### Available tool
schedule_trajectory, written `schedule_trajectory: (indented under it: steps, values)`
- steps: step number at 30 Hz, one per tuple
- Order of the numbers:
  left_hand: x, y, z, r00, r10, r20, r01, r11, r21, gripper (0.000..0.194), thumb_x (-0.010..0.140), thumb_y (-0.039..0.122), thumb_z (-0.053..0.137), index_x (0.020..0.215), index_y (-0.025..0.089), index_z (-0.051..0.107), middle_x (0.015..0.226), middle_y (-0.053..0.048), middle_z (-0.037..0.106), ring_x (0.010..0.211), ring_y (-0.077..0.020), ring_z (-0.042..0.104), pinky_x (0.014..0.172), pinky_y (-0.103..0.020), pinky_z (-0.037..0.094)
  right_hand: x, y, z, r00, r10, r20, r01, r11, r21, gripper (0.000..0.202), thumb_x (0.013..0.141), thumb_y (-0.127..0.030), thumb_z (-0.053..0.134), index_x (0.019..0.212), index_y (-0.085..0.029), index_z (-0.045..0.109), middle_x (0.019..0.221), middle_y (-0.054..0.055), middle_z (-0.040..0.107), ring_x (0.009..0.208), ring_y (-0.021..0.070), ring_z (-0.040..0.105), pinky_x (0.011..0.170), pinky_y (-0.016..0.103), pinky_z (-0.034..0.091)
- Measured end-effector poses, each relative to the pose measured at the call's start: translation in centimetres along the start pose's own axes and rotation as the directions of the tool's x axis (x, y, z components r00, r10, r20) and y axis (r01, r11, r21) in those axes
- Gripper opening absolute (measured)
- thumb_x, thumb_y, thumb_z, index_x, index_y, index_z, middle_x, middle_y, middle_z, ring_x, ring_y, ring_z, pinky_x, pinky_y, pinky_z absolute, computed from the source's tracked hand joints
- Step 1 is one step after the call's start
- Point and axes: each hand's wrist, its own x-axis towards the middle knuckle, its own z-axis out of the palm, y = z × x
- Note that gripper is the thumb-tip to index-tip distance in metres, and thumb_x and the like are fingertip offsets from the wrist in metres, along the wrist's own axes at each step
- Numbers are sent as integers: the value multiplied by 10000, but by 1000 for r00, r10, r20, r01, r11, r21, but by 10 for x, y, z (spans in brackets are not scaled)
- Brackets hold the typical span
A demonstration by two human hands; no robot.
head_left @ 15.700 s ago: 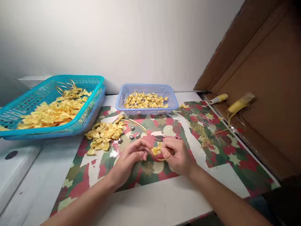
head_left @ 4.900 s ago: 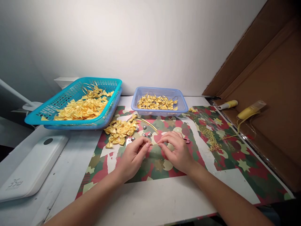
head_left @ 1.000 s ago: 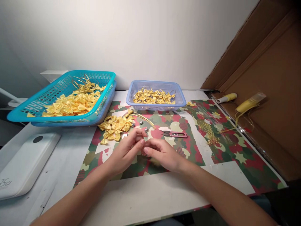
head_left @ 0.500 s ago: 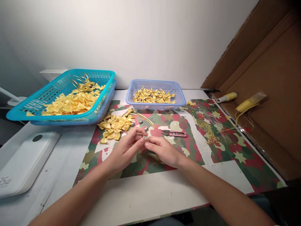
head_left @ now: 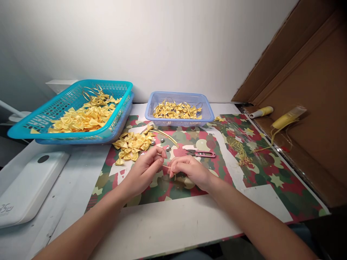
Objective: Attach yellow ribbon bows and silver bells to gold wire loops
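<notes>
So my two hands have just drawn slightly apart, and now a thin yellow cord (head_left: 166,166) shows in the gap. Means it's spanning both sets of fingers instead of being tucked out of sight. Left hand (head_left: 145,171) looks narrow, thumb and finger pinched on one end; right hand (head_left: 193,173) is curled tight on the other, with a short tail poking out below. Can't tell if there's a knot in there, tbh. Just beyond the fingers on the tabletop (head_left: 176,224): a few bells (head_left: 168,148) and the snips (head_left: 206,154), nobody holding those. Loose bows (head_left: 131,146) sit past my left fingers.
</notes>
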Motion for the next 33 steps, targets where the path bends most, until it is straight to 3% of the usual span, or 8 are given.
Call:
schedule_trajectory:
  steps: [6, 14, 23, 29, 33]
  values:
    - [3, -6, -2, 995, -13, -101, 17, 999, 37, 129, 904, 266, 410, 848, 203, 508, 654, 40, 435, 559, -112, 385, 521, -228, 311, -1, 0, -1, 1000, -13, -3, 13, 1000, -12, 211, 688, -240, 508, 519, -191, 624, 696, 26, 623, 806, 168, 558, 747, 274, 425]
    - [3, -9, -3, 988, -48, -145, 58, 996, 64, 69, 835, 230, 454, 822, 206, 517, 645, 35, 501, 525, -114, 461, 494, -222, 334, 0, 4, -2, 1000, -23, -13, 23, 999, -30, 221, 680, -232, 501, 498, -188, 617, 672, 29, 597, 787, 170, 535, 692, 275, 394]
    - [3, -6, -3, 981, -67, -182, 92, 987, 133, 80, 838, 222, 417, 802, 220, 488, 556, 72, 339, 494, -108, 328, 467, -211, 258, -1, 4, -2, 1000, -22, -16, 21, 999, -49, 228, 685, -239, 496, 494, -191, 610, 673, 24, 579, 750, 163, 512, 671, 284, 372]
    - [3, -6, -4, 977, -85, -197, 115, 983, 145, 82, 845, 219, 406, 801, 219, 475, 552, 76, 304, 486, -108, 282, 461, -219, 239, -1, 3, -2, 1000, -9, -26, 8, 999, -45, 227, 675, -237, 493, 483, -193, 605, 678, 24, 592, 764, 167, 514, 686, 288, 368]
    - [3, -6, -4, 980, -66, -190, 99, 981, 168, 124, 887, 259, 395, 832, 215, 497, 598, 59, 381, 523, -117, 363, 495, -231, 288, -3, 1, -2, 999, 12, -33, -12, 1000, 3, 227, 676, -240, 509, 488, -192, 626, 683, 25, 591, 755, 161, 506, 699, 290, 365]
